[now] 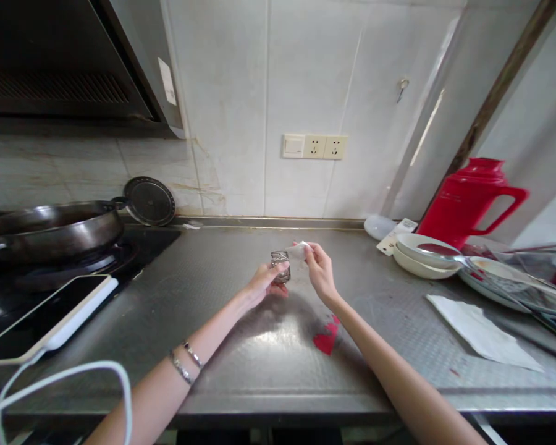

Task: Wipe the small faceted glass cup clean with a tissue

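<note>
My left hand (259, 285) is closed around a small dark block-shaped item (280, 258) with a pale, silvery line pattern. Its exact kind does not show. The fingers of my right hand (320, 271) pinch a white scrap that looks like tissue (297, 250), its left end reaching the top of the dark item. Whether the two are joined I cannot tell. Both hands are held over the steel counter (231, 266). Below them on the metal lies a torn red piece (325, 339), perhaps paper.
At left, a steel pan (55, 232) sits on the black stove, with a phone (46, 318) on a white cable in front. A red thermos jug (466, 201), white bowls (421, 264), a plate (486, 290) with utensils and a white napkin (484, 332) occupy the right.
</note>
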The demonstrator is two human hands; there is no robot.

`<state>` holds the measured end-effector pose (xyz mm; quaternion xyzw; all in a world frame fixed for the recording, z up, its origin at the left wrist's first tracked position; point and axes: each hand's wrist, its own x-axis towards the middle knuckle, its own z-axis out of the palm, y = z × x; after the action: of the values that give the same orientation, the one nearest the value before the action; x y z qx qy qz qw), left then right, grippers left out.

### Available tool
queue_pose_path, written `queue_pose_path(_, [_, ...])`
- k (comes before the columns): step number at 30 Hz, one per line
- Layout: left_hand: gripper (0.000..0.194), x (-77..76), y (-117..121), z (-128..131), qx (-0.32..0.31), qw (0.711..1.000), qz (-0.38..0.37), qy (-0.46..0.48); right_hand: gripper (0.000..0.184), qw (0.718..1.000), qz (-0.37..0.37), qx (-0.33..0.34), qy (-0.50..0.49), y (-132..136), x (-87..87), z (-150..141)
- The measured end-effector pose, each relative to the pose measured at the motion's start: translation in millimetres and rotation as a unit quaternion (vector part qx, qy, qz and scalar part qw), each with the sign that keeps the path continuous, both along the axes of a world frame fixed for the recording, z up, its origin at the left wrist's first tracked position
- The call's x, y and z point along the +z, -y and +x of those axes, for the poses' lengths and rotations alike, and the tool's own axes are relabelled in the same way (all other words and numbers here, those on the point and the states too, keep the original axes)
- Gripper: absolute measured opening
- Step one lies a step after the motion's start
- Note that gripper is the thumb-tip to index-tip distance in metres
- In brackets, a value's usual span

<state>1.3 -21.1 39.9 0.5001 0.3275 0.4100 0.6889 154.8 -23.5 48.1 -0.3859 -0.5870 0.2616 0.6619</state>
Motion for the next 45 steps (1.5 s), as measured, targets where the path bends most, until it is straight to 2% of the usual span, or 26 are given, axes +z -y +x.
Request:
queue_pose_path(2, [0.049, 1.4, 1, 0, -0.005, 1.0, -0.011, -0.004, 0.037, 0.996, -0.028, 0.088, 0.005, 0, -0.9, 1])
queue_pose_path(5, [0.055, 4.5, 2, -1, -0.009, 1.0, -0.029, 0.002, 0.037, 0.975, -0.068, 0.211, 0.021, 2, -0.5, 2])
queue_pose_path(8, [0.056, 6.3, 1, -3, -0.013, 0.999, -0.041, 0.001, 0.057, 0.961, -0.075, 0.258, 0.062, 4, -2.8, 3])
queue_pose_path(10, [0.057, 5.6, 1, -4, -0.013, 0.999, -0.047, -0.003, 0.07, 0.962, -0.061, 0.249, 0.09, 4, -6.9, 1])
queue_pose_path(12, [0.061, 3.5, -1, -6, -0.02, 0.999, -0.043, -0.007, 0.074, 0.968, -0.048, 0.225, 0.105, 3, -10.9, -2])
queue_pose_path(15, [0.075, -0.5, -4, -10, -0.063, 0.998, 0.009, -0.015, 0.072, 0.978, -0.057, 0.187, 0.078, 3, -10.3, -5])
queue_pose_path(17, [0.095, -2.8, -7, -13, -0.079, 0.994, 0.057, -0.042, 0.064, 0.983, -0.078, 0.159, 0.039, 4, -4.9, -5])
queue_pose_path(20, [0.128, -5.8, -12, -15, -0.001, 0.981, 0.151, -0.117, 0.049, 0.983, -0.119, 0.142, -0.009, 5, 4.6, -2])
queue_pose_path(22, [0.137, -7.7, -14, -13, 0.064, 0.962, 0.221, -0.151, 0.044, 0.977, -0.139, 0.158, -0.021, 7, 8.5, -1])
queue_pose_path(26, [0.132, -10.8, -12, -6, 0.09, 0.937, 0.3, -0.156, 0.042, 0.972, -0.138, 0.188, 0.01, 14, 10.2, -7])
queue_pose_path(32, [0.107, -11.4, -5, -4, 0.161, 0.895, 0.346, -0.232, 0.043, 0.976, -0.105, 0.173, 0.084, 17, 10.2, -9])
queue_pose_path(35, [0.102, -12.7, -5, -5, 0.181, 0.873, 0.373, -0.257, 0.038, 0.985, -0.078, 0.104, 0.116, 10, 7.3, -4])
queue_pose_path(38, [0.1, -15.8, -5, -4, 0.179, 0.863, 0.388, -0.269, 0.038, 0.988, -0.02, -0.004, 0.154, 3, 2.4, 0])
queue_pose_path(40, [0.099, -17.2, -4, -3, 0.176, 0.861, 0.392, -0.275, 0.038, 0.985, 0.008, -0.046, 0.168, 1, 0.3, 0])
queue_pose_path(42, [0.098, -17.5, -3, -1, 0.17, 0.86, 0.394, -0.276, 0.035, 0.985, 0.022, -0.056, 0.16, 3, -0.4, -1])
queue_pose_path(45, [0.093, -17.1, -1, -1, 0.164, 0.864, 0.394, -0.268, 0.032, 0.99, 0.018, -0.036, 0.138, 8, -0.4, -5])
